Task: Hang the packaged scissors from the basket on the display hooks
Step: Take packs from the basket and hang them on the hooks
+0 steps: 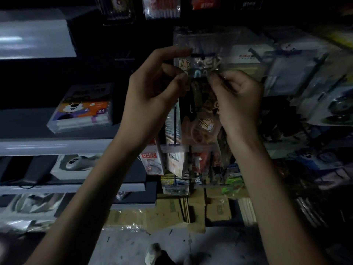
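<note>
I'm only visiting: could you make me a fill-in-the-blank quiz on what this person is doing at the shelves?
1. The left hand and right hand pinch the packaged scissors near its ____ end.
2. The box on the shelf shows the number ____.
3. That box lies to the ____ of both hands.
Missing words: top, 24, left.

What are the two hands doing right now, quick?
Left hand: grip pinched on the top left of the scissors package.
Right hand: grip pinched on its top right.
</note>
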### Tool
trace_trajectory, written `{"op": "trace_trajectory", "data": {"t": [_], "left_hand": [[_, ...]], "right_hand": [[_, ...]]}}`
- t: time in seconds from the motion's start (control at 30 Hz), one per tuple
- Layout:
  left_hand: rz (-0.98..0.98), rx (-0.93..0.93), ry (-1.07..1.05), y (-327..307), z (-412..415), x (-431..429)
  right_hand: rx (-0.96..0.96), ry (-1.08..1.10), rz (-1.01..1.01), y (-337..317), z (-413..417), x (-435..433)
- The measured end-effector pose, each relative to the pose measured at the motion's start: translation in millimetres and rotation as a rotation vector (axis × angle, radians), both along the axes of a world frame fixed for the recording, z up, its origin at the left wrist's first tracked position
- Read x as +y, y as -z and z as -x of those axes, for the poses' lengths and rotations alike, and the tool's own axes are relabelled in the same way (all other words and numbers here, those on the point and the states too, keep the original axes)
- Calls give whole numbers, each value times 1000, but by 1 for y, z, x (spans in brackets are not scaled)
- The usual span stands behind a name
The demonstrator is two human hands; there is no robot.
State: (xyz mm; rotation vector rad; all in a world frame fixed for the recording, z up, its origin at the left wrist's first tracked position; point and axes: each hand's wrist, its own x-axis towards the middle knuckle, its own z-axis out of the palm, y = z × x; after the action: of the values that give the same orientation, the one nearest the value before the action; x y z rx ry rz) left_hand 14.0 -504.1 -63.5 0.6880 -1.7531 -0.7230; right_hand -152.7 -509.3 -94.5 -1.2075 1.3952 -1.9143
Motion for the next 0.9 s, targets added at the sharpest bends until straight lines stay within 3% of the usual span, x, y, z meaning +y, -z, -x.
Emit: {"op": "trace_trajectory", "data": {"t": [0.4,0.6,0.8,0.9], "left_hand": [[22,25,32,4,-3,-4],[-57,117,72,19,-4,5],[-214,233,-206,63,0,6],[-331,273,-241,80,11,0]], "right_hand": [[-36,4,-46,12,-1,-13],[-57,-4,-34,13,0,-12],[-103,-34,-30,14,4,-11],[-139,-42,-51,14,5,-10]]}}
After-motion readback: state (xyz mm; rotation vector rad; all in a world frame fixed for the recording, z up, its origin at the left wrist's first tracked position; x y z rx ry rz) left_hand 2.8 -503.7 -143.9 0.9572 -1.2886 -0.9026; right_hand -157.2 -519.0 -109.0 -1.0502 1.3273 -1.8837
